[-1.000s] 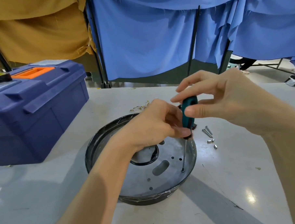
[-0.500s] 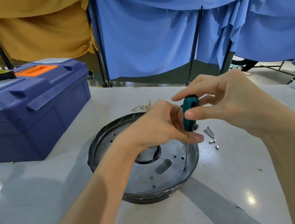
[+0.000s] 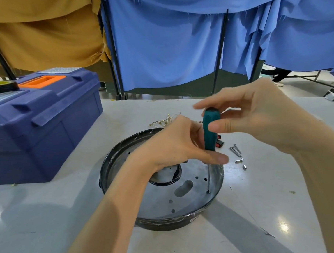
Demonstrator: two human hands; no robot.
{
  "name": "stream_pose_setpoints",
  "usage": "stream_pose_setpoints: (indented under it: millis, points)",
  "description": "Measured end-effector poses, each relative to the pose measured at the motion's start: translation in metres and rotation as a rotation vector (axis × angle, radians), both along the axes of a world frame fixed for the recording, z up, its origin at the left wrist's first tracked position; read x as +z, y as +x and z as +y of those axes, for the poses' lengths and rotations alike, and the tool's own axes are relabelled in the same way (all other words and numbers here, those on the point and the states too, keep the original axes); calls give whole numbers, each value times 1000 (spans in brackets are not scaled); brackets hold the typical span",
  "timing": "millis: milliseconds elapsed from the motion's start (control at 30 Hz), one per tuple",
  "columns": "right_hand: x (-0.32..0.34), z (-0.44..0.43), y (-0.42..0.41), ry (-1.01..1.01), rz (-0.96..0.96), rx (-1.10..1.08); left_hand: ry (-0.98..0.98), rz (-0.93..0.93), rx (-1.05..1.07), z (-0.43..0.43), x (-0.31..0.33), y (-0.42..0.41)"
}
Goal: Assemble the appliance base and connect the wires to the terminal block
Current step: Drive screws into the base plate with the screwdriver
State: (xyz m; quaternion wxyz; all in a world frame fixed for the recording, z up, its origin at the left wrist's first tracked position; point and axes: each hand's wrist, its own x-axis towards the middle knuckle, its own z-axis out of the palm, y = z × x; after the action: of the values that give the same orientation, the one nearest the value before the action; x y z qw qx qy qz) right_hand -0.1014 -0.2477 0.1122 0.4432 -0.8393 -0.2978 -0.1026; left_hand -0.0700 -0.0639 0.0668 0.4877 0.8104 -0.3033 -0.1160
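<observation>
left grip (image 3: 174, 145): pinches the screwdriver (image 3: 209, 130) low on its handle.
right grip (image 3: 257, 118): thumb and fingers hold the handle top.
base (image 3: 166, 224): on the surface (image 3: 261, 208), screwdriver tip in a right-edge hole.

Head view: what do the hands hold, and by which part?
Both hold the teal-handled screwdriver: the right hand pinches the upper handle, and the left hand grips the handle's lower end, just above the shaft.

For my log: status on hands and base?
Left hand steadies screwdriver low, right hand pinches its top. Tip in base hole near rim. Nothing blocking.
</observation>
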Motion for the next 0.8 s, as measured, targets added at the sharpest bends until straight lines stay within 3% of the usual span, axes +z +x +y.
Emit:
stream_pose_setpoints:
  millis: [167, 300, 433, 600, 800]
  points:
    - [3, -7, -3, 1, 29, 85, -83, 160, -184, 8, 5, 0]
    - [1, -1, -4, 5, 89, 117, -6, -29, -34, -1, 2, -1]
    - [-2, -1, 1, 14, 5, 26, -23, 27, -45, 0, 2, 0]
    - [1, -5, 0, 36, 51, 100, -35, 112, -140, 6, 2, 2]
    - [-2, 1, 1, 27, 34, 25, 27, -27, -15, -5, 0, -3]
